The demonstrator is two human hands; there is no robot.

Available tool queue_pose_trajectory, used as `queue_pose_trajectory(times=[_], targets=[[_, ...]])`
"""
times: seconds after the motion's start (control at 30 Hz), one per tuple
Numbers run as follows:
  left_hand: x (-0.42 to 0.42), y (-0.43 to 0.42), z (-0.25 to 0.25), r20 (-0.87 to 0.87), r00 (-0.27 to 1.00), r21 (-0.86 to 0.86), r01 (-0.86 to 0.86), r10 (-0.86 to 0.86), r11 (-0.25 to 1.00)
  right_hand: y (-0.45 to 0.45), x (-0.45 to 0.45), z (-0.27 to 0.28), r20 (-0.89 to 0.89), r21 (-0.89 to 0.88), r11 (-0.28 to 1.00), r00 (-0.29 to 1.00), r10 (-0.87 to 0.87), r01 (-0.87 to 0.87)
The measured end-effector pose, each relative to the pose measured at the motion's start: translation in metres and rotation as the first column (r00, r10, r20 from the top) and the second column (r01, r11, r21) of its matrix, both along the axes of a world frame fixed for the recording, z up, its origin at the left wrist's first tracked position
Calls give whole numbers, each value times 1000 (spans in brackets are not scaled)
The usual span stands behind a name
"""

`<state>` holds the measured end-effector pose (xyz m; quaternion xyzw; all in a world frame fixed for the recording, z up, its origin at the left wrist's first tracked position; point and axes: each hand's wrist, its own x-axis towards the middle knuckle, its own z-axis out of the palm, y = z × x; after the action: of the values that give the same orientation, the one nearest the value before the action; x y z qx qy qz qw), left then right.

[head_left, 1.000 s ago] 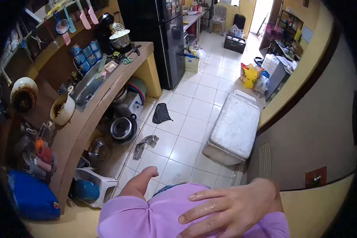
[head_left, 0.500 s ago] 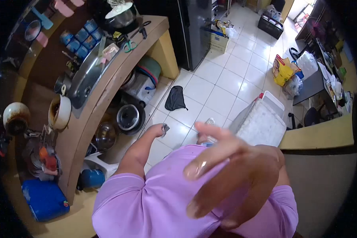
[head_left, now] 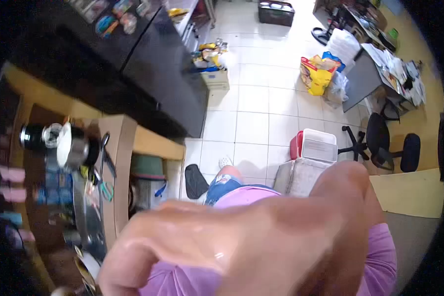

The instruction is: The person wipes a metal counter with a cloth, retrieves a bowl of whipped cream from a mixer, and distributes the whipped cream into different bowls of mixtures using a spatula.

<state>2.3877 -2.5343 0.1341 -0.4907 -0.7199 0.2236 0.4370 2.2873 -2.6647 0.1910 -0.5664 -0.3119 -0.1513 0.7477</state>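
My right hand [head_left: 167,241], large and blurred, crosses low in the view close to the camera. Its wrist bends and the fingers point down at the lower left, in front of my purple shirt [head_left: 380,251]. The fingertips are too smeared and cut off to show whether they hold anything. My left hand does not show. Below are my denim shorts [head_left: 224,188] and a foot in a white shoe [head_left: 225,162] on the tiled floor. A black cloth [head_left: 196,181] lies beside the shorts.
At left stands a counter [head_left: 119,172] with a pot [head_left: 74,147], scissors [head_left: 107,190] and a sink. A dark fridge [head_left: 167,79] is behind it. Ahead lie a white cooler [head_left: 301,177], a lidded container [head_left: 319,145], a yellow bag [head_left: 318,76] and an office chair [head_left: 380,140].
The view has turned toward the fridge and forward. My right hand has risen from the shirt toward the camera and swung left. My left hand, lowered at the left before, has gone out of view.
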Motion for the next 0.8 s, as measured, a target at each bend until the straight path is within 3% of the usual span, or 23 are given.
queue_pose_trajectory(times=[0.07,0.1,0.17,0.23,0.3,0.33,0.37,0.4,0.43,0.47,0.5,0.53,0.57,0.6,0.63,0.67,0.7,0.73,0.77,0.8], targets=[[28,27,-77,60,962,436,-265,266,860,-27,31,-4,-74,-28,997,995,-72,70],[57,32,-125,154,910,608,-394,384,689,-54,44,-6,-109,-40,995,989,-96,92],[137,33,-242,430,727,773,-603,536,197,-106,76,-3,-165,-63,993,980,-113,104],[229,-11,-322,726,470,671,-645,502,-366,-162,133,16,-219,-80,992,969,-111,96],[323,-97,-396,927,191,375,-430,323,-821,-262,165,12,107,-294,955,991,76,-42],[386,-124,-513,979,97,198,-223,180,-955,-298,169,9,5,-293,956,999,-32,32],[429,-213,-532,738,323,-599,-90,-593,-795,-335,171,1,-98,-302,948,986,-138,103],[417,-275,-430,796,387,-528,68,-465,-846,-370,173,-16,-189,-252,938,938,-289,238],[444,-325,-439,863,176,-478,-25,-474,-878,-401,172,-42,-289,-203,904,859,-423,377],[456,-375,-418,840,127,-524,-62,-527,-849,-432,174,-74,-393,-150,822,729,-560,550],[464,-429,-397,811,79,-572,-100,-580,-814,-464,174,-110,-530,-202,643,470,-706,739],[473,-474,-400,833,17,-549,-99,-554,-830,-495,175,-158,-602,-353,386,108,-791,852],[474,-524,-365,803,8,-584,-191,-596,-789,-531,157,-238,-608,-493,228,-145,-780,840],[486,-563,-383,897,-14,-426,-295,-442,-855,-555,135,-296,-457,-771,145,-379,-805,620],[493,-608,-386,913,4,-385,-324,-409,-864,-574,92,-403,-452,-863,185,-555,-698,470],[500,-657,-389,930,24,-336,-349,-367,-875,-570,76,-443,-351,-908,119,-572,-741,402],[508,-702,-388,946,27,-289,-390,-324,-874,-569,59,-475,-449,-881,187,-645,-618,435],[512,-740,-387,958,34,-243,-430,-284,-869,-567,50,-494,-669,-724,227,-581,-464,652],[515,-774,-383,953,78,-238,-399,-292,-885,-573,38,-511,-763,-634,261,-533,-366,729],[519,-811,-378,948,124,-231,-364,-293,-902,-588,10,-558,-671,-740,429,-611,-420,518]])
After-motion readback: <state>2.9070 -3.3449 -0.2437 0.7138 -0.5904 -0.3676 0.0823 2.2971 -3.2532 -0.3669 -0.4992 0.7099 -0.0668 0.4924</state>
